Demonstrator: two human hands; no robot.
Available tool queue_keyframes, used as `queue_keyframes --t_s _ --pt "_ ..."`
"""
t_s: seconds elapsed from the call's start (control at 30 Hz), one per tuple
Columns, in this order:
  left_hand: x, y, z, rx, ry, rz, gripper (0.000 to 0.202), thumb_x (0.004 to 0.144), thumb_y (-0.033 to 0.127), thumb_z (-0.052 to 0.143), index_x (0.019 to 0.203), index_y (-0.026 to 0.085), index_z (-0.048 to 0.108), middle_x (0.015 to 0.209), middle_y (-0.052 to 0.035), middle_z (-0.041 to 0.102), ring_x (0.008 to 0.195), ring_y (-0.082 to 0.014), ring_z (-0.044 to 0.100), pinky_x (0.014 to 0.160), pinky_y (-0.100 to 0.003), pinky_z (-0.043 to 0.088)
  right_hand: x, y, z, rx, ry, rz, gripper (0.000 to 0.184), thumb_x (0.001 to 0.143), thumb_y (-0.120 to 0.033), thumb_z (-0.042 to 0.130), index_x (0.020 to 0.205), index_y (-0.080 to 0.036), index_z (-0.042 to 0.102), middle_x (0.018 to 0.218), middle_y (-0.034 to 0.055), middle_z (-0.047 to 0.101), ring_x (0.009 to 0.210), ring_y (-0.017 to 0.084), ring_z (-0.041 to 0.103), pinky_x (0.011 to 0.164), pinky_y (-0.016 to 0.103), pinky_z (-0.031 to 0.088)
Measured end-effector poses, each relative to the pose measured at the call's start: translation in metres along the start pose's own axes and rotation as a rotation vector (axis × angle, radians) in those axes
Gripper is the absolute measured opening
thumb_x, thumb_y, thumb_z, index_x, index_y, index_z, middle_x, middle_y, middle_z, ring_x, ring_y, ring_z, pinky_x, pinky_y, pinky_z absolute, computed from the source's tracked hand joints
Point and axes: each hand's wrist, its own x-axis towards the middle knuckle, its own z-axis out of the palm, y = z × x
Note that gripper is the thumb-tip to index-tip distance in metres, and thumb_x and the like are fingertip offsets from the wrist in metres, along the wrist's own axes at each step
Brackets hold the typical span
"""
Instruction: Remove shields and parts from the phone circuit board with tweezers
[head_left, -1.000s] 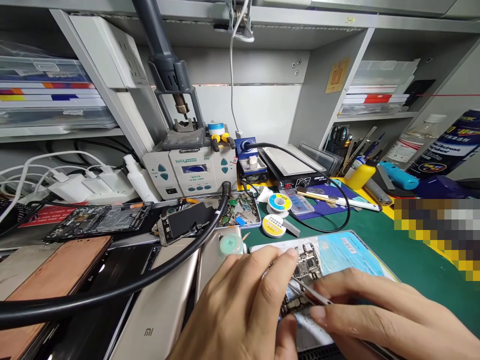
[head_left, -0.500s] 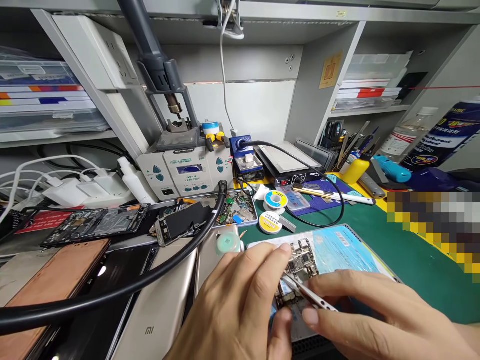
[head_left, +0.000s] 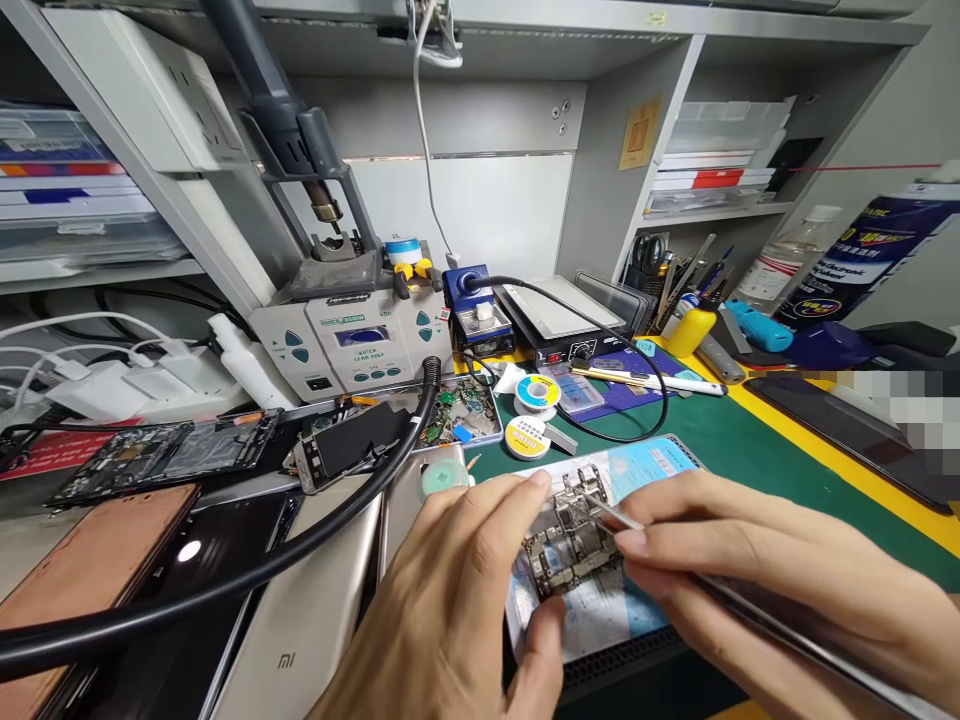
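A phone circuit board (head_left: 570,545) with a gap in its outline lies on a blue-and-white pad (head_left: 651,468) in front of me. My left hand (head_left: 457,600) steadies its left side, with a fingertip at the upper edge and the thumb at the lower edge. Between the fingers of my right hand (head_left: 757,560) is a pair of metal tweezers (head_left: 621,517), closed on them. Their tips are at the chip area in the board's upper part; whether they touch it I cannot tell. The long end of the tweezers runs under the hand to the lower right.
A thick black hose (head_left: 300,560) arcs across phones at the left, including a gold phone (head_left: 292,640). Behind stand a rework station (head_left: 352,345), a parts tray (head_left: 495,432), solder spools (head_left: 537,392) and a hot plate (head_left: 562,310). Bottles (head_left: 795,260) stand at the right.
The tweezers have swung from the board's middle to its upper chip area, and the right hand has turned with them. The left hand still holds the board's edge. The view has shifted slightly right.
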Motion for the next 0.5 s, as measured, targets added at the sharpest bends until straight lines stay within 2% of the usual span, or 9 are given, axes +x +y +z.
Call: queue_keyframes --t_s 0.13,0.33,0.4,0.5 --pt "0.000 0.004 0.000 0.003 0.029 -0.028 0.063 0.107 0.013 0.063 0.168 0.017 0.047 0.150 -0.0068 0.074 0.146 -0.0135 0.066 0.137 -0.020 0.039 0.000 0.004 0.001 0.012 0.128 0.084 0.035 0.095 -0.001 0.082 0.116 -0.028 0.082 0.100 0.0003 0.091 0.092 0.016 0.090 0.091 0.015 0.071" --pt "-0.001 0.012 0.002 -0.021 0.052 -0.045 0.058 0.109 0.012 0.064 0.164 0.019 0.050 0.152 -0.0058 0.075 0.149 -0.0131 0.065 0.136 -0.022 0.042 0.003 0.013 -0.003 0.006 0.286 0.299 0.017 0.106 -0.021 0.082 0.109 -0.034 0.092 0.100 -0.0044 0.094 0.081 0.014 0.087 0.085 0.017 0.071" --pt "-0.002 0.013 0.003 -0.036 0.069 -0.043 0.057 0.108 0.008 0.064 0.163 0.019 0.051 0.152 -0.0057 0.075 0.149 -0.0123 0.064 0.137 -0.022 0.041 0.007 0.017 -0.006 0.048 0.230 0.401 0.011 0.104 -0.029 0.087 0.110 -0.033 0.094 0.102 -0.0024 0.094 0.081 0.015 0.087 0.083 0.018 0.070" --pt "-0.002 0.014 0.006 -0.081 0.086 -0.029 0.059 0.107 0.001 0.063 0.162 0.020 0.050 0.150 -0.0063 0.076 0.149 -0.0122 0.065 0.135 -0.025 0.044 0.014 0.020 -0.009 0.256 0.033 0.561 0.014 0.096 -0.038 0.098 0.108 -0.032 0.096 0.101 0.0008 0.094 0.086 0.018 0.088 0.076 0.017 0.068"
